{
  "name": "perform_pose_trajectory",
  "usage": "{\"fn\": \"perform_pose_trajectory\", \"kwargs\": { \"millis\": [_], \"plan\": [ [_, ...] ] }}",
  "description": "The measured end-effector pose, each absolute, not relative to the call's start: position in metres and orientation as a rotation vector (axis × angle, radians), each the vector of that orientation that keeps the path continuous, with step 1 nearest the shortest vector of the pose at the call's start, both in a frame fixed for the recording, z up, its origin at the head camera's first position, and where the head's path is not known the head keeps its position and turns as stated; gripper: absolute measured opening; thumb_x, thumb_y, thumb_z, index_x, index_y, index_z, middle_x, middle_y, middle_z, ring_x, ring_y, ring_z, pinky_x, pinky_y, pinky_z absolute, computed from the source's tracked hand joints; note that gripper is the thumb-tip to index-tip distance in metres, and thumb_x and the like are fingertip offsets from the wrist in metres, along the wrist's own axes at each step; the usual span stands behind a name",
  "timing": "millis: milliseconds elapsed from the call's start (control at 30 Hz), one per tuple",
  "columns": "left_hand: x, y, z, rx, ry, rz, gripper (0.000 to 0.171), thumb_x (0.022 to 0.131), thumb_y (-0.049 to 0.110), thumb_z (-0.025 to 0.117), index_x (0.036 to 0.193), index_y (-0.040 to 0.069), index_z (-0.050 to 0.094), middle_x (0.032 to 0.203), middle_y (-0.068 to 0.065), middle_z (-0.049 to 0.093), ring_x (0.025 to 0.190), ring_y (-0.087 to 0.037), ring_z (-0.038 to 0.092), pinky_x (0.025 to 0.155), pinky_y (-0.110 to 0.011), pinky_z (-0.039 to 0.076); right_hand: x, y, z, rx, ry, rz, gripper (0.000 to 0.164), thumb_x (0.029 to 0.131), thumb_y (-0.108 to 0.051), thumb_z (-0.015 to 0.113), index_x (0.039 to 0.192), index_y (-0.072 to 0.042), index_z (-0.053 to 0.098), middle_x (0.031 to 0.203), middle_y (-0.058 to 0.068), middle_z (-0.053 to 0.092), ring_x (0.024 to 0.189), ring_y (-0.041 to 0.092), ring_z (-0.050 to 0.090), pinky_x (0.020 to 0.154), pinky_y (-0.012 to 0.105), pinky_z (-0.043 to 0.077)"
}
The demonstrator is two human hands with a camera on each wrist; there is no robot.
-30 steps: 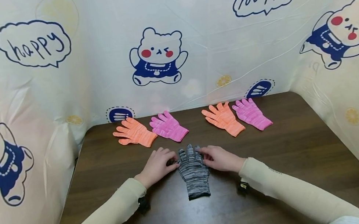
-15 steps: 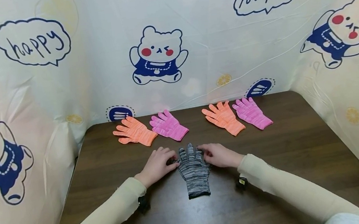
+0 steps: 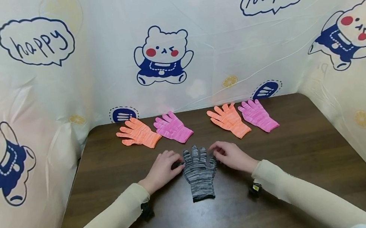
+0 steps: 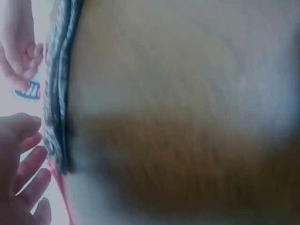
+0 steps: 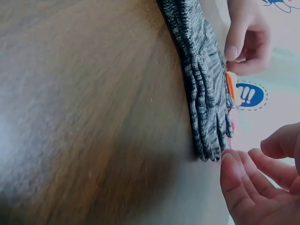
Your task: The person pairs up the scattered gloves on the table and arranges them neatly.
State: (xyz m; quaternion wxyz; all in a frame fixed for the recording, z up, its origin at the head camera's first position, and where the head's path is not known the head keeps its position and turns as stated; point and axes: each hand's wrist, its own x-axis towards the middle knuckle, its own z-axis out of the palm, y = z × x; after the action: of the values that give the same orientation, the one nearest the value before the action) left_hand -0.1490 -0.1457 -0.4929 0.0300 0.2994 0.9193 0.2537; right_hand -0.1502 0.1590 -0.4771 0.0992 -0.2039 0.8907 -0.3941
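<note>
A grey-and-black knit glove (image 3: 201, 176) lies flat on the table, fingers pointing away and cuff towards me. At its left edge my left hand (image 3: 163, 170) has its thumb and bent fingers right by the glove's side. The left wrist view shows these fingers (image 4: 33, 176) loosely spread next to the knit. To the right, my right hand (image 3: 233, 156) hovers beside the outer glove finger, loosely bent and holding nothing. In the right wrist view its fingertips (image 5: 232, 164) are close to the ends of the glove fingers.
Along the back of the table (image 3: 112, 208) lie an orange glove (image 3: 139, 133) and a pink glove (image 3: 173, 127) on the left. Another orange glove (image 3: 229, 121) and pink glove (image 3: 258, 116) lie right of them. A printed curtain (image 3: 106, 62) surrounds the table.
My right hand has let go of the grey glove's right side and moved slightly right. The glove's right outer finger now shows spread outward. The left hand has hardly moved.
</note>
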Motion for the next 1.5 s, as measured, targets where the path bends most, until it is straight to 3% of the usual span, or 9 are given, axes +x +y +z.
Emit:
{"fn": "perform_pose_trajectory", "kwargs": {
  "millis": [767,1133,1500],
  "plan": [
    [-0.120,-0.096,-0.489,1.335,2.599,0.715,0.028,0.099,0.026,0.074,0.125,0.015,0.073,0.123,0.000,0.069,0.117,-0.020,0.058,0.101,-0.039,0.049,-0.139,0.183,-0.475,-0.568,2.659,-1.199,0.020,0.103,-0.010,0.062,0.121,-0.007,0.069,0.107,0.005,0.065,0.084,0.014,0.059,0.077,0.030,0.055],
    [-0.115,-0.095,-0.492,1.335,2.611,0.659,0.029,0.098,0.028,0.074,0.126,0.017,0.073,0.126,0.000,0.067,0.122,-0.020,0.056,0.105,-0.041,0.046,-0.137,0.185,-0.475,-0.559,2.638,-1.194,0.019,0.103,-0.011,0.061,0.121,-0.007,0.069,0.104,0.005,0.063,0.079,0.016,0.059,0.071,0.029,0.054],
    [-0.112,-0.108,-0.494,1.268,2.616,0.678,0.029,0.097,0.026,0.076,0.125,0.018,0.073,0.125,0.002,0.067,0.120,-0.019,0.056,0.101,-0.041,0.047,-0.137,0.190,-0.476,-0.555,2.640,-1.176,0.019,0.103,-0.011,0.062,0.121,-0.007,0.069,0.106,0.004,0.064,0.083,0.015,0.058,0.075,0.030,0.054]
  ]
}}
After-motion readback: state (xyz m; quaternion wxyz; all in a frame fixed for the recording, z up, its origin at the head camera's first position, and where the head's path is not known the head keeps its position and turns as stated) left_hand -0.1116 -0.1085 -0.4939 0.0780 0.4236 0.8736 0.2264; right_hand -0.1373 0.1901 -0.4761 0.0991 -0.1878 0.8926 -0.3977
